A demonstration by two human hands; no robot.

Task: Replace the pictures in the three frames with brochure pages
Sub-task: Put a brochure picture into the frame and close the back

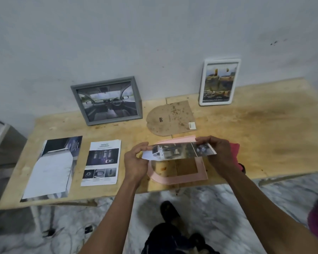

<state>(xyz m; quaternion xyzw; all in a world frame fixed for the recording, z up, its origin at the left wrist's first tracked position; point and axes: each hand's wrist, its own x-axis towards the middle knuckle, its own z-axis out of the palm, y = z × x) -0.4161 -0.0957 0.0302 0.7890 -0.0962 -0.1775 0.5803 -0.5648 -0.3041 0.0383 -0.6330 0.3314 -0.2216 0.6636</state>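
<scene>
Both hands hold a brochure page (178,151) showing a white car, nearly edge-on, above a pink arch-shaped frame (174,178) lying flat at the table's front edge. My left hand (136,162) pinches its left end, my right hand (217,153) its right end. The frame's brown arch-shaped backing board (170,119) lies behind it. A grey frame (106,100) with a car-interior picture leans on the wall at the back left. A white frame (218,82) with a brochure picture stands at the back right.
Two brochure sheets lie at the front left of the wooden table (264,129): a "Safety" page (101,163) and a larger page (51,167) overhanging the edge. A red object (235,149) lies behind my right hand. A white wall (154,43) backs the table.
</scene>
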